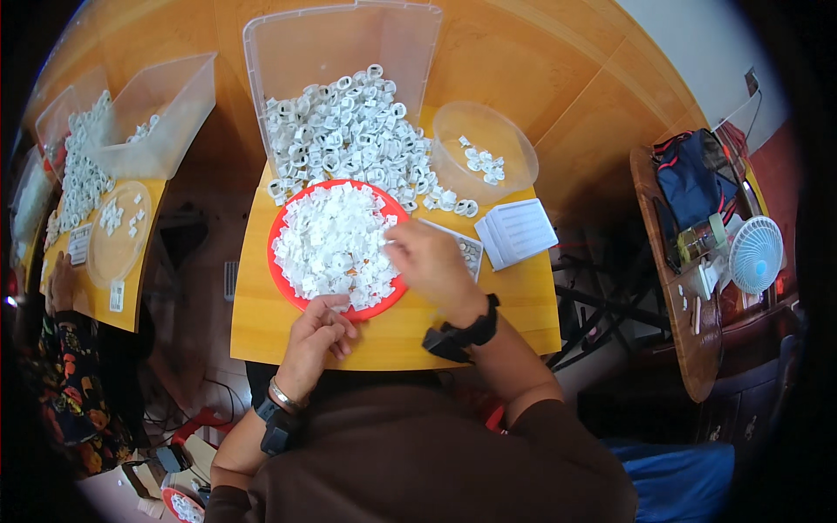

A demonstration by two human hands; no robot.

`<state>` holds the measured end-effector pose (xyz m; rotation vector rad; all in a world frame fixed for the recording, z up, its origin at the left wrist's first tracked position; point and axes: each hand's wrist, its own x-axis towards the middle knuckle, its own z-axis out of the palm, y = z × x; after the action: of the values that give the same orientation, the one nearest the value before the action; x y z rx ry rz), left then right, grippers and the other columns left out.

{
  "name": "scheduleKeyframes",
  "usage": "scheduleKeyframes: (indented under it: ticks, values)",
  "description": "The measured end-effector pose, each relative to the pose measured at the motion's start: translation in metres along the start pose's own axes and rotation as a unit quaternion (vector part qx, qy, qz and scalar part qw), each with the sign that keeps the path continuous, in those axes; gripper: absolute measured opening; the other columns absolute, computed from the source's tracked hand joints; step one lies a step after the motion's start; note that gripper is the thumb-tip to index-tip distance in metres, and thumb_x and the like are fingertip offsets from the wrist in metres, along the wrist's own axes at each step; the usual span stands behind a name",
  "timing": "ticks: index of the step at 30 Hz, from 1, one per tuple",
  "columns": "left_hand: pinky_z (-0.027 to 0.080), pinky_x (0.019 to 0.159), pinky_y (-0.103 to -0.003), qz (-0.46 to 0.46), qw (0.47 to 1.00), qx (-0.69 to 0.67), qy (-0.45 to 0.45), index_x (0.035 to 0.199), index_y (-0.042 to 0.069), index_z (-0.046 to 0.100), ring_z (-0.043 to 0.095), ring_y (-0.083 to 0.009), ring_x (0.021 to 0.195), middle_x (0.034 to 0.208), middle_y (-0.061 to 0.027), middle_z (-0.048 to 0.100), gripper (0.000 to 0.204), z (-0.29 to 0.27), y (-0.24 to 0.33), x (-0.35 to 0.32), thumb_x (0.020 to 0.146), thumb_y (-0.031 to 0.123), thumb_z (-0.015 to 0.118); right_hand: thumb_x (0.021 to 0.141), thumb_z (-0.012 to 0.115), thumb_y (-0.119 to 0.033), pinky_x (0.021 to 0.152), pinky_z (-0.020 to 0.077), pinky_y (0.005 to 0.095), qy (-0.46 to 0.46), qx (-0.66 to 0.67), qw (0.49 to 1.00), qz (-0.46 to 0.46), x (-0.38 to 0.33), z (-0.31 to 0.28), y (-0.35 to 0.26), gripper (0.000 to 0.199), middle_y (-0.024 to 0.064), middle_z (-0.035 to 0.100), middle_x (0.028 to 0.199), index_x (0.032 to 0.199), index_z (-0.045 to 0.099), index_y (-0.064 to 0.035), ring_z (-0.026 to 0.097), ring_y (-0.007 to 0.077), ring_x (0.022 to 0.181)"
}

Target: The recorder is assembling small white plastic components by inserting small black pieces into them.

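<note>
White pieces [327, 235] filling red basin [381, 308], left fingers [335, 319] curled, right fingers [399, 251] blurred, both grips unclear, label [117, 296] illegible

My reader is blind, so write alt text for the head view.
A person's left hand and right hand are at a red round tray heaped with small white pieces on a yellow table; behind, white ring-shaped parts spill from a clear bin.

1. At right, we see a dark blue bag [693, 179] and a jar [695, 247] on a brown tabletop [695, 366].
2. Near them, we see a blue-and-white fan [755, 254].
3. We see blue cloth [678, 479] at lower right and a co-worker's floral sleeve [74, 405] at left.
</note>
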<state>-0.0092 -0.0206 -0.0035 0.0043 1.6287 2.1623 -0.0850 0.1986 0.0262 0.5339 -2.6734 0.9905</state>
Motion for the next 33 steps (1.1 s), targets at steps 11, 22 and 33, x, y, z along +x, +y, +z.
scheduleKeyframes:
  ticks: [11, 22, 33]
  values:
    - [0.044, 0.058, -0.020, -0.057, 0.997, 0.013, -0.041, 0.104, 0.006, 0.056, 0.054, -0.0076, 0.065, 0.085, -0.0016, 0.061, 0.020, -0.010, -0.002, -0.009, 0.089, 0.004, 0.043, 0.077, 0.063, -0.012, 0.073, 0.0496, 0.0413, -0.126, -0.128, 0.971, -0.158, 0.019, 0.067, -0.015, 0.011, 0.0146, 0.056, 0.087, 0.081, 0.062, -0.0021, 0.056, 0.0326, 0.086]
    - [0.042, 0.057, -0.019, -0.050, 0.998, -0.011, -0.043, 0.105, 0.006, 0.057, 0.053, -0.0054, 0.065, 0.083, 0.0007, 0.059, 0.020, -0.010, 0.002, -0.005, 0.091, 0.006, 0.043, 0.085, 0.062, -0.005, 0.054, 0.0461, 0.0276, 0.008, 0.097, 0.995, 0.001, 0.017, 0.038, -0.001, 0.012, 0.0120, 0.066, 0.069, 0.095, 0.067, -0.0019, 0.061, 0.0165, 0.057]
    - [0.049, 0.062, -0.024, -0.041, 0.997, -0.065, -0.003, 0.115, 0.002, 0.052, 0.061, -0.0136, 0.068, 0.090, -0.0107, 0.064, 0.028, -0.004, 0.010, 0.005, 0.092, 0.011, 0.040, 0.090, 0.058, -0.002, 0.062, 0.0438, 0.0199, -0.025, 0.391, 0.913, 0.112, 0.011, 0.037, -0.011, 0.014, 0.0008, 0.065, 0.082, 0.102, 0.063, 0.0019, 0.055, 0.0032, 0.072]
